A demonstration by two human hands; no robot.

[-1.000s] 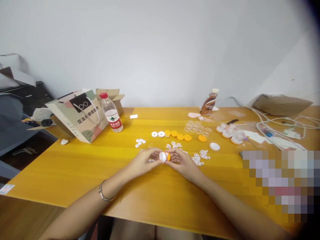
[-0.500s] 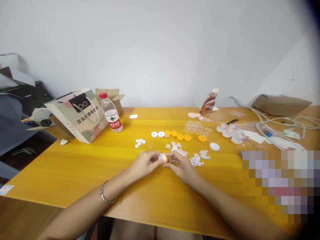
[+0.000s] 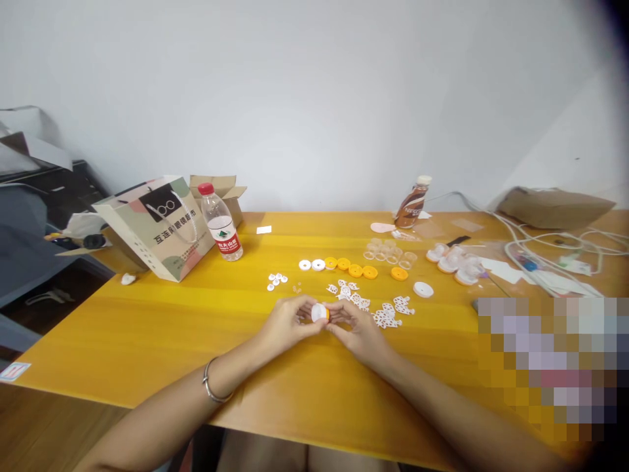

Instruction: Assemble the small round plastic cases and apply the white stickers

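Observation:
A small round white-and-orange plastic case (image 3: 319,313) is pinched between both hands above the table, its white face turned toward me. My left hand (image 3: 289,319) grips it from the left with thumb and fingers. From the right, my right hand (image 3: 356,326) holds its orange side; some fingertips are hidden behind it. Just beyond the hands lie white openwork plastic pieces (image 3: 344,288), with more cut-out pieces (image 3: 388,316) by my right hand. A row of orange discs (image 3: 356,270) and two white discs (image 3: 305,265) sits farther back. Several small white round parts (image 3: 276,279) lie left.
Clear plastic cups (image 3: 388,252) and a lone orange disc (image 3: 400,273) are at back right, near a white disc (image 3: 423,289). A water bottle (image 3: 222,224) and paper bag (image 3: 157,229) stand left. A brown drink bottle (image 3: 413,203), filled cases (image 3: 455,263) and cables (image 3: 531,242) occupy the right.
The case has turned slightly in my fingers, so more of its white face shows. Both hands remain in nearly the same place; the view has shifted slightly.

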